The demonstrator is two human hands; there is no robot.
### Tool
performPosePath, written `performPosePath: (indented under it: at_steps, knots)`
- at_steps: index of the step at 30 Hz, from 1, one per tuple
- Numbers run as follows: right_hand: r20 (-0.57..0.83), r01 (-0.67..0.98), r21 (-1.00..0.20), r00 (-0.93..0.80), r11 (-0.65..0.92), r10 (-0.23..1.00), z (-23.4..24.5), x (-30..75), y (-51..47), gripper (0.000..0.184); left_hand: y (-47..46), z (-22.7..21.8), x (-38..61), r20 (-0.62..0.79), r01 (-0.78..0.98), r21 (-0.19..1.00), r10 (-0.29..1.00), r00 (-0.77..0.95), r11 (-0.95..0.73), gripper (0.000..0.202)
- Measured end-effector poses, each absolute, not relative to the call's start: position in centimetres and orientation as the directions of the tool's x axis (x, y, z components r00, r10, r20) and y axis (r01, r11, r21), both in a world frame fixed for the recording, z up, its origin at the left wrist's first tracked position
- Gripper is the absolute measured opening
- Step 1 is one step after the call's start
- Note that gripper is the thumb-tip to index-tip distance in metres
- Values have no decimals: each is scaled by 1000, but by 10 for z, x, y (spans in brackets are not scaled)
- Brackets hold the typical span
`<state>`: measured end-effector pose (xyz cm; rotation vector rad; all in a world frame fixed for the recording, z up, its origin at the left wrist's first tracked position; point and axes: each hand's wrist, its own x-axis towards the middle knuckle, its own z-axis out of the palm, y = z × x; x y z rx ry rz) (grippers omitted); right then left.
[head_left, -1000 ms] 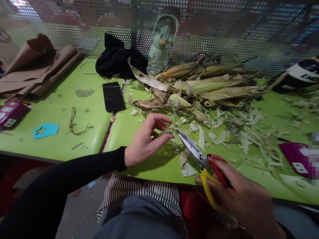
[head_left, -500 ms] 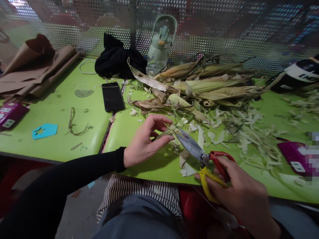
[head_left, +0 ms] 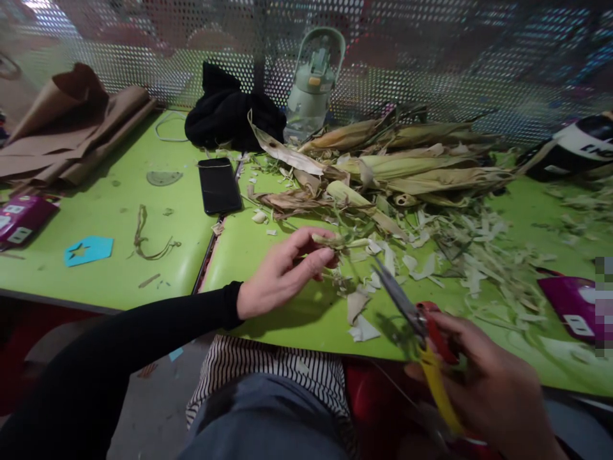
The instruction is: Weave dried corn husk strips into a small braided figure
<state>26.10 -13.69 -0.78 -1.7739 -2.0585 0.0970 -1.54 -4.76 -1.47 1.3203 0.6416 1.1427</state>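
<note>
Left hand (head_left: 290, 271): forearm in a black sleeve (head_left: 186, 316) comes in from the near left, crosses the near table edge, wrist roughly straight, hand pointing far-right. Thumb on the near side, index curled over on the far side. Fingers narrow, tips pinching a pale green husk piece (head_left: 354, 243). Remaining fingers mostly hidden behind thumb and index, can't tell their curl.

Piece is mid-table, near side of the husk pile (head_left: 421, 166), held roughly level, free end pointing right. Loose shreds (head_left: 472, 275) spread to the right of it.

Right hand (head_left: 498, 383): in from the near right, angled far-left, low by the near edge of the green table (head_left: 234, 255). Fingers closed around the handles of the scissors (head_left: 401, 297), red handle on the far side, yellow on the near. Which finger sits in which loop: can't tell. Blades point far-left, tips apart from the husk piece, a bit to its right and nearer. Blades blurred, look narrow.

Left of the hands: phone (head_left: 220, 186) lying flat by the table seam, blue card (head_left: 98, 251) with a star cutout farther left. Water bottle (head_left: 311, 99) upright at the far side, beside a black cloth bundle (head_left: 230, 118).
</note>
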Motion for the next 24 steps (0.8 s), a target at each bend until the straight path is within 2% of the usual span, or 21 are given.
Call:
performPosePath:
  at_steps: [3, 5, 7, 10, 12, 18, 24]
  knots:
    - [103, 774, -629, 0, 65, 995, 0, 267, -134, 59, -44, -7, -19, 207, -289, 954, 871, 446, -79, 28]
    - [-65, 711, -700, 25, -64, 998, 6, 269, -125, 52, -44, -3, -20, 188, -291, 956, 847, 497, -41, 30]
    - [-171, 746, -654, 17, -127, 985, 12, 266, -113, 48, -44, -1, -20, 172, -304, 953, 826, 537, -1, 33]
    - [-230, 799, -589, -26, -118, 973, 16, 261, -101, 44, -46, -1, -19, 157, -319, 947, 818, 553, 34, 36]
    - [-255, 798, -593, -63, -105, 965, 14, 261, -100, 43, -46, -2, -19, 145, -317, 947, 822, 551, 45, 36]
    - [-147, 771, -636, -178, 45, 973, -6, 275, -108, 47, -46, -1, -20, 118, -272, 961, 817, 564, 49, 27]
    - [-189, 797, -604, -168, 20, 967, 3, 268, -103, 42, -46, 3, -21, 123, -229, 973, 816, 564, 12, 17]
